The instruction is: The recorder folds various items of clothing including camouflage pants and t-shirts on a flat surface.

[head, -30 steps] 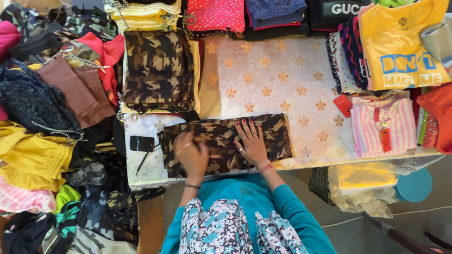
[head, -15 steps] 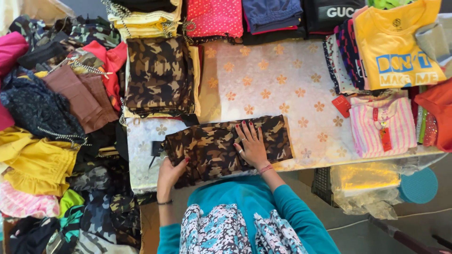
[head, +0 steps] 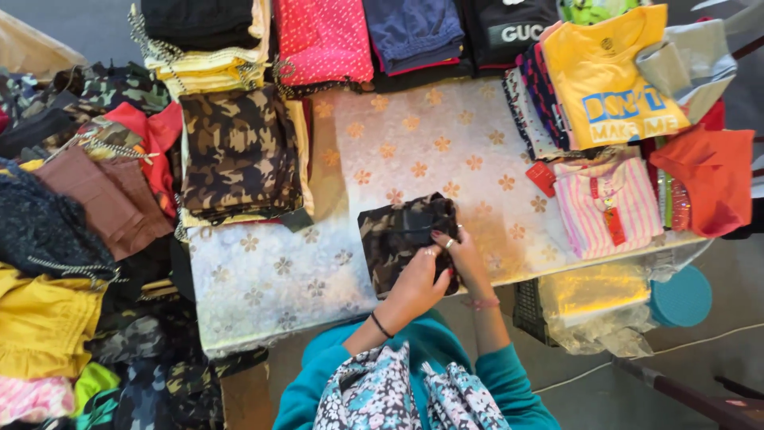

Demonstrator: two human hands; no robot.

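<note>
- I'm seeing both hands working on 1 folded camouflage garment (head: 402,239), lying near the front edge of the table (head: 263,279), right of its middle.
- Left hand (head: 415,287) is gripping the garment's near edge, fingers curled onto the cloth.
- Right hand (head: 461,259) is pressing on its right side, fingers bent over the fold.
- A camouflage stack (head: 235,151) is sitting at the table's back left.
- A striped pink top (head: 609,203) is lying at the right edge.
</note>
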